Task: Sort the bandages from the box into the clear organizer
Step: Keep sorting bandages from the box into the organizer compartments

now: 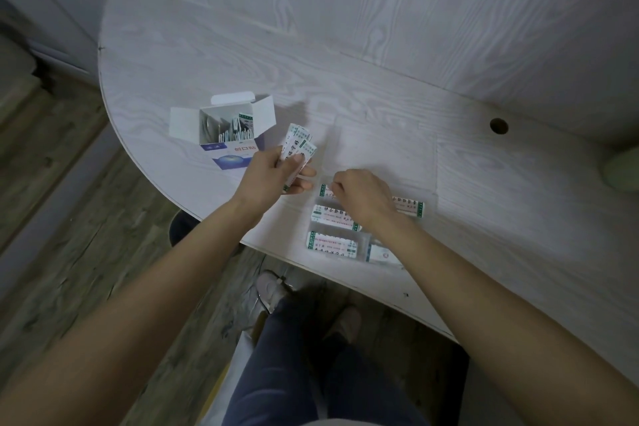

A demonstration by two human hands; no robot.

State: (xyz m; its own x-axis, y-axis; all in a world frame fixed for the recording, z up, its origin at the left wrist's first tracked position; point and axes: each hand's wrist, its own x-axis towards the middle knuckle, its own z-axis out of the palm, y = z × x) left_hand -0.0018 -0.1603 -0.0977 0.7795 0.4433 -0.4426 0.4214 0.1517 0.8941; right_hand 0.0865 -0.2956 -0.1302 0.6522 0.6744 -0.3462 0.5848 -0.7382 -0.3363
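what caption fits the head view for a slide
Left hand holds a fan of bandages while right hand places one in the clear organizer.

Bandages [298,145] in left hand [273,173]

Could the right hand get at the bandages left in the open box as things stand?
Probably yes: the box stands open-topped, but the left hand, holding a bandage stack, sits between it and the right hand.
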